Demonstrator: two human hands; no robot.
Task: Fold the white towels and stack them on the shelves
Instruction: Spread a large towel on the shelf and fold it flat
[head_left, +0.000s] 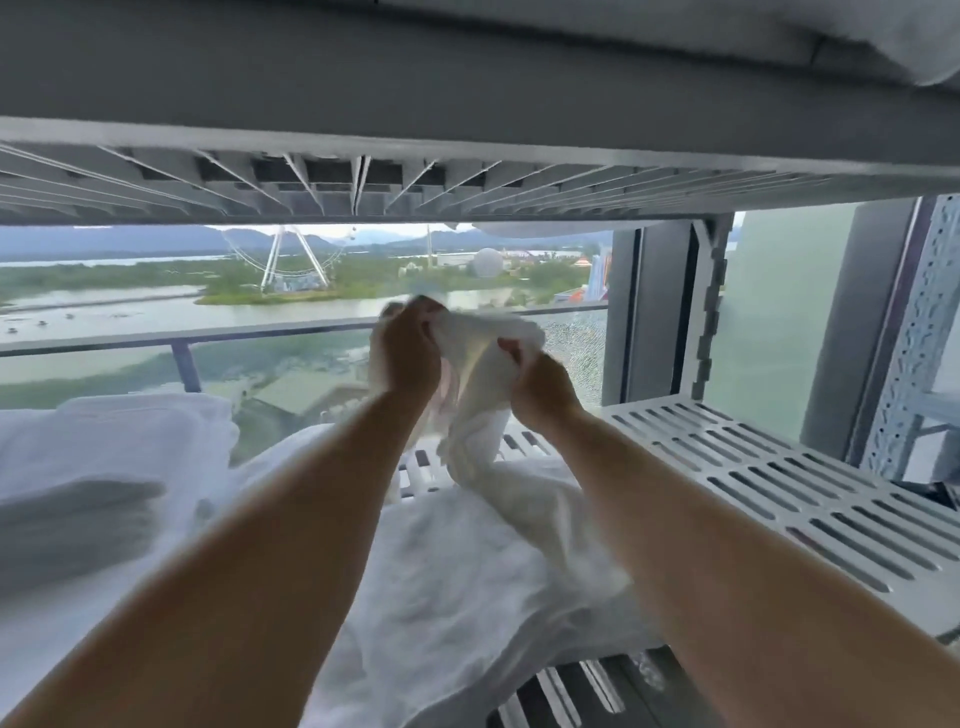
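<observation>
Both hands are raised over the shelf (769, 478), close together, and each is closed on the same white towel (475, 431). The left hand (410, 358) has its fingers curled round a bunched top edge; the right hand (543, 387), just beside and slightly lower, pinches another part of the cloth. The towel is crumpled and unfolded. It hangs from the hands in a twisted column, then spreads in loose wrinkles over the white slotted shelf toward the camera. At the left of the same shelf lies a pile of folded white towels (135, 436), partly blurred. The ribbed underside of the upper shelf (467, 197) runs overhead, with a bit of white cloth (883, 41) over its front edge at the top right. Behind is a window (156, 322).
</observation>
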